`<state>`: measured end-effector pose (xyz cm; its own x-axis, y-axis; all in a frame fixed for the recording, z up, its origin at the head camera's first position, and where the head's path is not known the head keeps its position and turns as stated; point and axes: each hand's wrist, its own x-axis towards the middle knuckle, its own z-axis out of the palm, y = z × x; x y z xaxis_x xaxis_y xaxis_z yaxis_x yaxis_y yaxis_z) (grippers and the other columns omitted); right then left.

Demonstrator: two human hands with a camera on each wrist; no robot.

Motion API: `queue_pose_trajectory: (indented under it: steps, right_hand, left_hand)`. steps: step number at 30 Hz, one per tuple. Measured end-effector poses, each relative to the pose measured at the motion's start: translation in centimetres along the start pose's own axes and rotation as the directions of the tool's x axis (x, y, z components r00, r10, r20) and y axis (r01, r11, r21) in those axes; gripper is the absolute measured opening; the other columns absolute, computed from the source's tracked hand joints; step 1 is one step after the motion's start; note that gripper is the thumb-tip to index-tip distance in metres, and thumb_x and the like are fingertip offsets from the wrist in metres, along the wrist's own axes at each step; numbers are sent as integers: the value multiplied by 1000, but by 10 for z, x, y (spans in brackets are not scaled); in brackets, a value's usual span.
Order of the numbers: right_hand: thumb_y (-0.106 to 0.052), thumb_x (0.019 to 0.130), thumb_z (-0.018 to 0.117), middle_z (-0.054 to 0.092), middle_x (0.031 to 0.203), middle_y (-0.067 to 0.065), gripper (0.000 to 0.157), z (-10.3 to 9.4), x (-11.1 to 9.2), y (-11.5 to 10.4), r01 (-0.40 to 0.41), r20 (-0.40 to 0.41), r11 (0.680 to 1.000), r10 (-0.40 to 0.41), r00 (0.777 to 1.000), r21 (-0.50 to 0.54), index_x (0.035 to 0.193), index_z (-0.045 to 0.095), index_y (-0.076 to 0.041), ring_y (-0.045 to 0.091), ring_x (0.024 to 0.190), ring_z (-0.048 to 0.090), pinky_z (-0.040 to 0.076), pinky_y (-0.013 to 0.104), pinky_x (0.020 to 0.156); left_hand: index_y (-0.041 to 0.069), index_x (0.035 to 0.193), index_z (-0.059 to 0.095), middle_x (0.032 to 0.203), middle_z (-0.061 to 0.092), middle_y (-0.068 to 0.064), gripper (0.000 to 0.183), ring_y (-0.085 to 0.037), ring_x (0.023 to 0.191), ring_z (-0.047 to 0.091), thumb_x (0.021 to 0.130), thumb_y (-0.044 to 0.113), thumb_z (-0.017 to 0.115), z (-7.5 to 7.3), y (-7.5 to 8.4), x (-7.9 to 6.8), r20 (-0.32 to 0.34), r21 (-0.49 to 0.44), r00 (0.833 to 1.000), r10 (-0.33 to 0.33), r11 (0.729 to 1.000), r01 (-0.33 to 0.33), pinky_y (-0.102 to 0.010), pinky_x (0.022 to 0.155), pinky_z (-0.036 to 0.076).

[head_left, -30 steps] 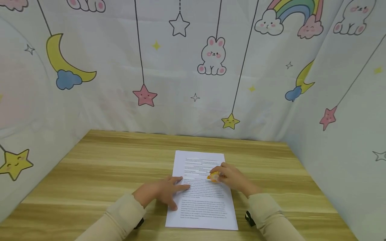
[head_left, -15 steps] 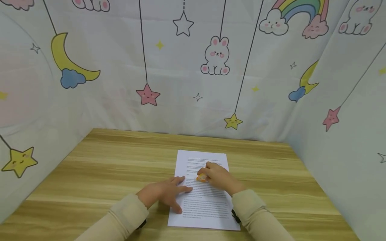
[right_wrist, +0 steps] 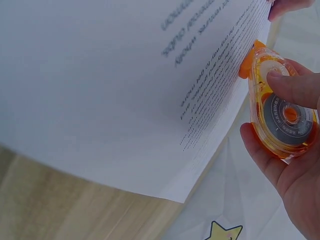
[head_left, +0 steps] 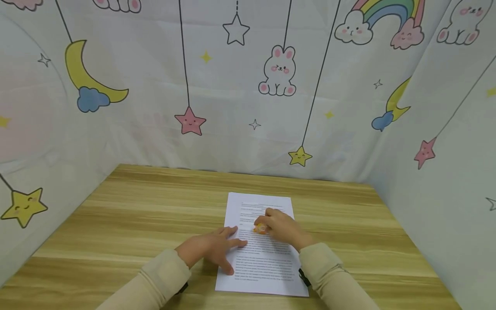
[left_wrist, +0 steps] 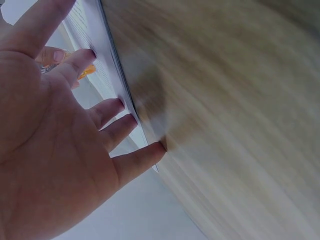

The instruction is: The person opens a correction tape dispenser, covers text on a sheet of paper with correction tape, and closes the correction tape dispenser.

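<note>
My right hand [head_left: 283, 227] grips an orange, see-through correction tape [right_wrist: 282, 107], thumb on one side and fingers around the other. Its orange tip is right at the printed sheet [head_left: 263, 284]; the head view shows it over the upper-middle lines of text. My left hand [head_left: 213, 249] lies with fingers spread across the sheet's left edge. In the left wrist view, the fingertips [left_wrist: 117, 104] rest along the paper's edge, and one finger reaches past it onto the wood. The sheet looks like the top of a thin stack.
The wooden table [head_left: 155, 202] extends around the paper on all sides. A white cloth [head_left: 224, 146] printed with stars, moons and rabbits stands as a wall behind it and along both sides.
Across the past second the right hand has moved left over the sheet with the correction tape, then stayed nearly still. My left hand keeps its place on the paper; the head view has shifted slightly.
</note>
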<state>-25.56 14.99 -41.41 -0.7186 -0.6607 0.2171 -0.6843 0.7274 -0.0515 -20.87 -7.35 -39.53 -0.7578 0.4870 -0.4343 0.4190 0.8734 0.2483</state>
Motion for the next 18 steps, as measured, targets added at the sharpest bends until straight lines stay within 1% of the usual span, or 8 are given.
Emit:
queue_pose_trajectory:
  steps: [5,9,12,18]
  right_hand:
    - [-7,82,64,47,79,-3,23,-1,3,-2,41,8,998,-41,999,-51,99,66,-23,12,68,42,39,24,62]
    - [-6,81,64,48,80,-1,24,-3,4,-3,76,19,992,-74,997,-104,97,64,-24,14,68,46,41,25,61]
    - [-6,80,65,49,80,0,25,-5,4,-2,81,37,989,-77,996,-124,97,64,-24,14,68,47,42,26,62]
    - [-8,83,64,49,82,-1,23,-7,2,-1,71,79,991,-62,995,-111,99,63,-24,14,70,46,43,27,64]
  left_hand:
    - [38,138,38,154,16,-4,76,-29,141,17,71,48,73,1,-2,1,-1,4,1000,5,1000,-5,-54,107,29]
    - [38,139,38,154,16,-5,77,-29,141,18,71,49,73,2,-2,2,-15,17,1000,14,1000,-14,-53,107,28]
    - [38,138,37,154,16,-5,77,-29,141,18,71,50,73,1,-2,4,-17,23,1000,17,1000,-17,-53,107,28]
    - [40,138,37,154,15,-5,78,-29,141,16,70,51,73,2,-2,7,-2,26,1000,5,1000,-5,-55,106,28]
